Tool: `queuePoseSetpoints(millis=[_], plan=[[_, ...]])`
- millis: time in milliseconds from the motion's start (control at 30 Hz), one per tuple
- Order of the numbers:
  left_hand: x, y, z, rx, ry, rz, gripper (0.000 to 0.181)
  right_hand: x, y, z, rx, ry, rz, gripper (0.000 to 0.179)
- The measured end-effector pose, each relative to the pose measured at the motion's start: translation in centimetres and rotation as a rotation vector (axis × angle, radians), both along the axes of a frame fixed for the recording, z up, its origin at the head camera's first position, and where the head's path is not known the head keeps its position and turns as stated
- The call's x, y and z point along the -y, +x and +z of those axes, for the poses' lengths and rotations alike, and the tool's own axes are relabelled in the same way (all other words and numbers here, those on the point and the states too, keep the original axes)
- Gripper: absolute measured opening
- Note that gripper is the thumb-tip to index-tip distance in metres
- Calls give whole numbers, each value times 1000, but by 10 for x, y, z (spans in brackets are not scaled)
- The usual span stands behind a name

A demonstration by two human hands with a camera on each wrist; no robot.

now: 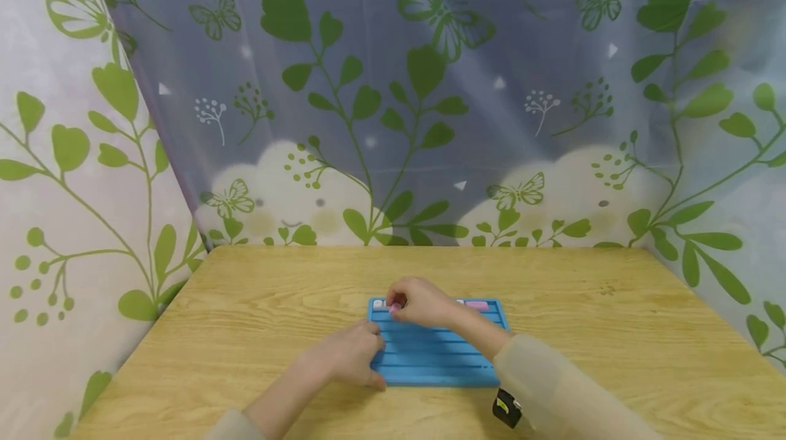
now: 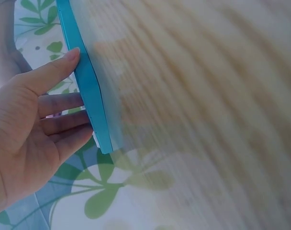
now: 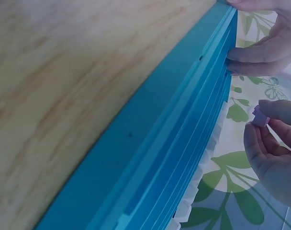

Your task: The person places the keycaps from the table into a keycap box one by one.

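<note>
A blue ridged keycap tray (image 1: 439, 358) lies on the table, with white and pink keycaps (image 1: 476, 305) in its far row. My right hand (image 1: 424, 301) is over the far left part of the tray and pinches a small pink-purple keycap (image 3: 261, 117) between thumb and fingertips. At the tray's near left corner, my left hand (image 1: 353, 355) holds the edge. Its thumb (image 2: 71, 55) lies against the near side wall, and the other fingers are on the left side. My right hand hides part of the far row in the head view.
The wood-grain table (image 1: 276, 283) extends around the tray. A small black object (image 1: 507, 408) is by the right sleeve, near the tray's near right corner. A patterned curtain (image 1: 368, 85) with leaves and butterflies hangs behind the table.
</note>
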State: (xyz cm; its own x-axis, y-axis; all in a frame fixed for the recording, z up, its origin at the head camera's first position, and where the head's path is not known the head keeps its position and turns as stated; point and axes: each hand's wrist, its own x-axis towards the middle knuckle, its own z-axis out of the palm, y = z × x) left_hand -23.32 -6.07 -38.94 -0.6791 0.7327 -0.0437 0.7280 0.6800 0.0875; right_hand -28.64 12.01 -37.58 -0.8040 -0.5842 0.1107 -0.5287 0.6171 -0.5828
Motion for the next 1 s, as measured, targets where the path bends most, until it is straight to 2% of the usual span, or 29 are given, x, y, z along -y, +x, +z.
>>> queuePoseSetpoints(millis=[167,367,567,733,1000], plan=[[0,0,1,11,5,-10,44,4,-4,-1,-14,26,3,10],[0,-1,-1,-23,-6,-16,45,11,-10,-5,-51,83,-3,10],[1,-1,-1,-59,-28,-16,46,22,-13,-9,-139,153,50,8],[1,0,-1,-68,-40,-22,45,26,-15,-16,-217,236,59,8],[2,1,1,-62,-35,-26,43,31,-15,-21,-268,240,80,7]])
